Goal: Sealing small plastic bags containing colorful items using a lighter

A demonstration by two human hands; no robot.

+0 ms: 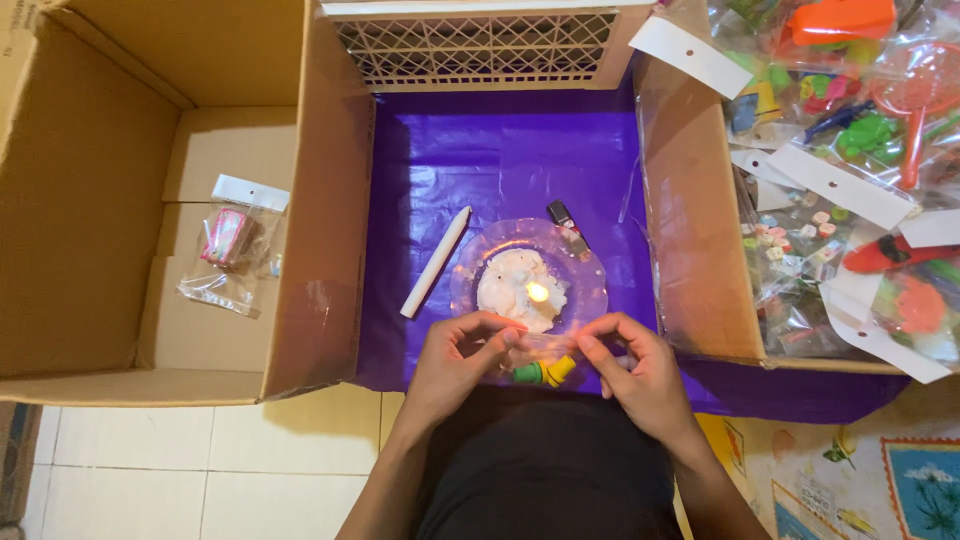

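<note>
both hands, left hand (462, 352) and right hand (628, 366), pinch a thin clear plastic bag (548, 345) by its edges near the candle flame (537, 291), and it looks light, limp and slippery.

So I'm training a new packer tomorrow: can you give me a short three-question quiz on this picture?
1. True or false: the candle on the clear plate is lit.
2. Where does the white stick lie? A) left of the plate, B) in the left cardboard box, C) on the tiled floor.
3. What do the left hand and right hand pinch between them?

Key: 1. True, a small flame shows. 2. A, on the purple sheet. 3. A clear plastic bag, held near the flame, with a green and yellow toy in it.
</note>
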